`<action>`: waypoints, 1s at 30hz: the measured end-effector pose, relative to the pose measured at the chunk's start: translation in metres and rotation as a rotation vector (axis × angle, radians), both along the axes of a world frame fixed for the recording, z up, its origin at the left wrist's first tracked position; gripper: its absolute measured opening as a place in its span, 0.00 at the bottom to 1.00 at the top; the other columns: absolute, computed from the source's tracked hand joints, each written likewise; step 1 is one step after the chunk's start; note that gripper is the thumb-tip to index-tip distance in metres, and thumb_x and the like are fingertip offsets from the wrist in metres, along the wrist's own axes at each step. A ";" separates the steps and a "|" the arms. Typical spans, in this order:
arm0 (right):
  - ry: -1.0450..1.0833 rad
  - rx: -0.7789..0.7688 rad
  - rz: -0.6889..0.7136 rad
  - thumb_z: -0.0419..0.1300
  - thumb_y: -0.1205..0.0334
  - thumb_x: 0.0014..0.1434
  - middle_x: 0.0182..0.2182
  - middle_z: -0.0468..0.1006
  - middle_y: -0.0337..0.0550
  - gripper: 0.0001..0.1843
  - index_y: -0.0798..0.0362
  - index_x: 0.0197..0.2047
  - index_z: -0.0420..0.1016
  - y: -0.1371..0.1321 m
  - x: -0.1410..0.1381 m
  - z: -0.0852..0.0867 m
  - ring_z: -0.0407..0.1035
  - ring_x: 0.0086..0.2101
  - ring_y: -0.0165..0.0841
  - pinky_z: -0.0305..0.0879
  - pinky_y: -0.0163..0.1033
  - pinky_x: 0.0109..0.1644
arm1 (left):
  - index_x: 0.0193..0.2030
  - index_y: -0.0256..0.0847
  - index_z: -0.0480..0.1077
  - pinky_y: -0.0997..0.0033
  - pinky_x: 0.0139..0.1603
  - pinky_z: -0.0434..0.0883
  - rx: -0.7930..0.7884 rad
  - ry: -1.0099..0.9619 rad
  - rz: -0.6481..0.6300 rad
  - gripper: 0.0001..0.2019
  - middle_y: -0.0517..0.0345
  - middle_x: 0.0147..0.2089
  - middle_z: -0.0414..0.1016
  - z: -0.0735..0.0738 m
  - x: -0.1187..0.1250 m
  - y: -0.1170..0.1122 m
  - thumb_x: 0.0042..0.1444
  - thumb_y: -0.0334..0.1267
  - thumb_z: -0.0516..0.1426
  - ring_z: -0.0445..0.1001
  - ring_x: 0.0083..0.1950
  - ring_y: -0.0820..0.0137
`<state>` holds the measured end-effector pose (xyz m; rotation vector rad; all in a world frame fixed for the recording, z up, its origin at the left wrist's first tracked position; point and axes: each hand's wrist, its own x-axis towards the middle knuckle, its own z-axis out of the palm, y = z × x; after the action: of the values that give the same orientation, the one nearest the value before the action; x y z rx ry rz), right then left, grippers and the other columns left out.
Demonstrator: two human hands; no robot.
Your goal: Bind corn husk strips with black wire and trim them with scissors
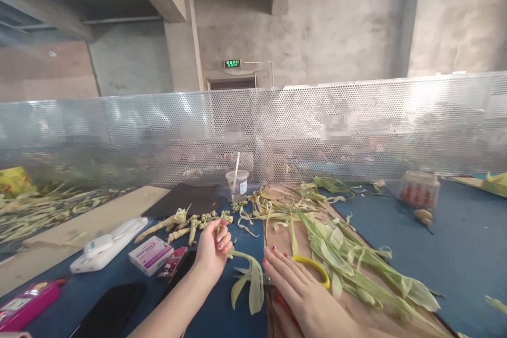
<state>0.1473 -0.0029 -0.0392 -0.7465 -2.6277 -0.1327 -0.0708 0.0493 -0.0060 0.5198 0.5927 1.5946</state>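
My left hand (214, 249) is closed in a pinch on a pale green plant stem (245, 274) whose leaves droop onto the blue table (455, 253). My right hand (299, 290) lies flat with its fingers stretched out, on yellow-handled scissors (317, 266) at the near edge of a brown board (358, 301). Long green leaves and stems (348, 253) are strewn over that board to the right of my hand. A row of trimmed stems with buds (190, 222) lies just beyond my left hand.
A perforated metal screen (253, 132) runs across the back of the table. Before it stand a plastic cup with a straw (236, 185) and a lidded container (419, 188). On the left lie a white device (106, 245), a small box (151, 254), a black phone (111, 309) and a pink case (27, 303).
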 end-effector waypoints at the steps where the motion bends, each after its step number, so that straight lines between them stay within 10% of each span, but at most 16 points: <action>1: -0.003 0.024 0.008 0.48 0.68 0.57 0.62 0.47 0.50 0.33 0.57 0.65 0.44 0.001 0.001 -0.003 0.46 0.60 0.41 0.54 0.45 0.60 | 0.24 0.35 0.63 0.82 0.10 0.47 -0.009 0.008 0.006 0.09 0.71 0.10 0.49 -0.002 0.002 0.000 0.54 0.31 0.50 0.49 0.08 0.83; 18: -0.035 0.259 0.334 0.46 0.62 0.64 0.56 0.63 0.40 0.19 0.54 0.58 0.62 0.009 0.008 0.006 0.57 0.56 0.32 0.53 0.35 0.60 | 0.23 0.34 0.64 0.81 0.12 0.42 -0.026 0.097 0.021 0.09 0.72 0.11 0.47 0.003 0.010 -0.010 0.51 0.33 0.52 0.44 0.10 0.84; 30: -0.080 0.056 0.179 0.50 0.65 0.59 0.57 0.62 0.50 0.21 0.58 0.57 0.63 -0.004 0.010 0.018 0.56 0.56 0.39 0.60 0.40 0.56 | 0.22 0.35 0.64 0.82 0.11 0.44 -0.016 0.101 0.000 0.09 0.72 0.11 0.44 0.004 0.009 -0.011 0.52 0.32 0.52 0.44 0.10 0.83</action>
<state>0.1576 -0.0073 -0.0211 -0.4934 -2.7389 -0.1873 -0.0619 0.0381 -0.0024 0.5907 0.6811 1.5689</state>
